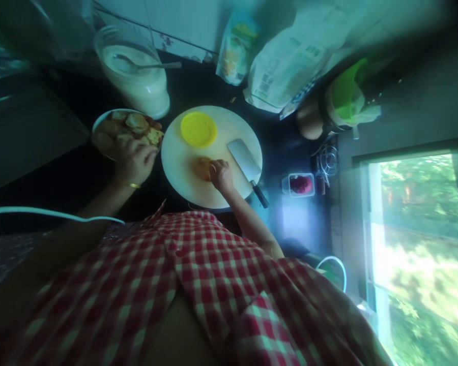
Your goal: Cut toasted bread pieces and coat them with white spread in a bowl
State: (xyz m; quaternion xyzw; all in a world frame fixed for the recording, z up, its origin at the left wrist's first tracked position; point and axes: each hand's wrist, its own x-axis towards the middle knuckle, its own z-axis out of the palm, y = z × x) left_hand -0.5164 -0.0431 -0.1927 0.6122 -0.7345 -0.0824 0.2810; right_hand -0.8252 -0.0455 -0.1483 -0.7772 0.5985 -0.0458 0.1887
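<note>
A round white cutting board [175, 175] lies in front of me with a yellow round lid [199, 129] and a cleaver [245, 156] on it. My right hand [221, 175] is closed, its fingertips at a flat orange-brown piece of food [202, 168] on the board. To the left, a white-rimmed bowl [94, 124] is full of browned, yellowish food pieces [136, 122]. Over the near side of this bowl is my left hand [134, 158], fingers curled down among the pieces; what they grip is hidden.
Behind the bowl stands a clear jar of white powder [137, 81] with a spoon [156, 65] across its mouth. Packets [236, 48] and a large white bag [286, 66] lean at the wall. A small container [301, 185] with something pink is at right. A white cable [53, 213] crosses at left.
</note>
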